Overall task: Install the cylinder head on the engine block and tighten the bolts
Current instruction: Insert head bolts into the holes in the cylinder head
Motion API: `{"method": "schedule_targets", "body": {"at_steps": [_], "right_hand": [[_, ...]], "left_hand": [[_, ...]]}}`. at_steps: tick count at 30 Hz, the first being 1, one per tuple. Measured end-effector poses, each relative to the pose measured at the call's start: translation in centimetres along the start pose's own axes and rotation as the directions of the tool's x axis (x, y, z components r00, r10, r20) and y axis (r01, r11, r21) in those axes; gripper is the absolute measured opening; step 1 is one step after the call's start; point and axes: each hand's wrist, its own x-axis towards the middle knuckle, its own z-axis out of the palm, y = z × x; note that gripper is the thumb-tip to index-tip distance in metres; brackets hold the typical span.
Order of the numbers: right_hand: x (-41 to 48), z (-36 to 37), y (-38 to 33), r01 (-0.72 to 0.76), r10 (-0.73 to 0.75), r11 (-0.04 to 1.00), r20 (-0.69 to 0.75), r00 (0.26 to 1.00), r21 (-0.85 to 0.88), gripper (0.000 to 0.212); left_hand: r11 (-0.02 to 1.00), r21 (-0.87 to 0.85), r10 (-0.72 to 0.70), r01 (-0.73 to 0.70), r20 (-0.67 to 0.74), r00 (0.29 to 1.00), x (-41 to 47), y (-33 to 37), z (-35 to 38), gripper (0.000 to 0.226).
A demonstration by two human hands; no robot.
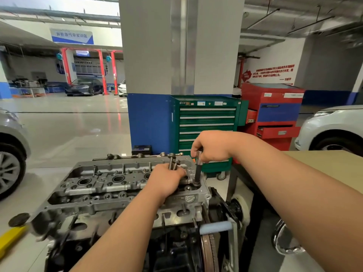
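The grey cylinder head (102, 185) sits on top of the dark engine block (172, 250), which is mounted on a stand. My left hand (167, 179) rests over the head's right end and grips a bundle of head bolts (173, 162), their flanged heads sticking up. My right hand (211, 147) grips the top of a socket tool with a long dark extension (198, 169). The tool stands nearly upright, its lower end seated in a bolt hole at the head's right end.
A green tool cabinet (206, 124) and a red one (275, 114) stand behind the engine against a grey and blue pillar (149, 122). A cardboard-topped bench (334, 169) is at right. Cars flank both sides. A yellow object (9, 240) lies at the lower left.
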Motion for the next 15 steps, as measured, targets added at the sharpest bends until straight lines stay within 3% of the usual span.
{"method": "schedule_targets", "body": {"at_steps": [4, 7, 10, 12, 15], "right_hand": [[0.4, -0.1, -0.6, -0.048, 0.049, 0.995, 0.015, 0.999, -0.087, 0.016], [0.7, 0.2, -1.2, -0.113, 0.107, 0.955, -0.036, 0.994, -0.273, 0.046], [0.9, 1.1, -2.1, -0.196, 0.132, 0.88, -0.172, 0.976, -0.433, 0.052], [0.7, 1.0, -2.1, -0.168, 0.137, 0.896, -0.104, 0.985, -0.41, 0.05], [0.3, -0.6, -1.3, -0.073, 0.088, 0.982, 0.08, 0.993, -0.175, 0.03]], "left_hand": [[1.0, -0.019, 0.005, -0.005, 0.024, 1.0, 0.2, -0.2, -0.1, 0.019], [1.0, -0.024, 0.003, -0.002, 0.031, 1.0, 0.4, -0.4, -0.2, 0.019], [0.999, -0.032, -0.003, 0.004, 0.045, 0.999, 0.5, -0.5, -0.2, 0.018], [0.999, -0.037, -0.004, 0.006, 0.053, 0.999, 0.6, -0.6, -0.2, 0.013], [0.998, -0.054, -0.007, 0.01, 0.056, 0.998, 0.8, -0.7, -0.2, 0.014]]}}
